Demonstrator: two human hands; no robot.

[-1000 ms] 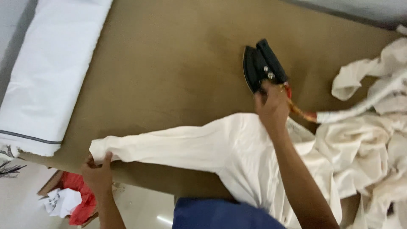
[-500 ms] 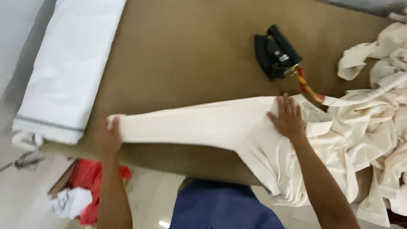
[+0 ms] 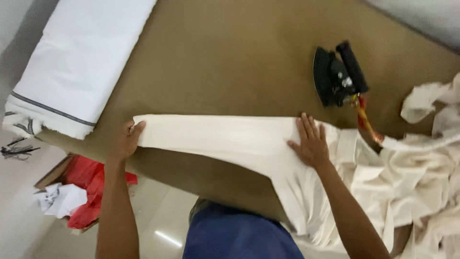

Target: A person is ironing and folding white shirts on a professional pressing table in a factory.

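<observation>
Single head-worn view, looking steeply down, close over brown table [image 3: 230, 62] near edge, floor at lower left

Cream garment [image 3: 225, 139] lies stretched flat across brown table [image 3: 215, 62]

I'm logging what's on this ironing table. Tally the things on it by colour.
Cream: 2, the garment stretched flat between the left hand and the right hand, and the crumpled cloth heap.
White: 1, the folded cloth stack with a grey stripe.
Black: 1, the iron lying on its side.
Total: 4
</observation>
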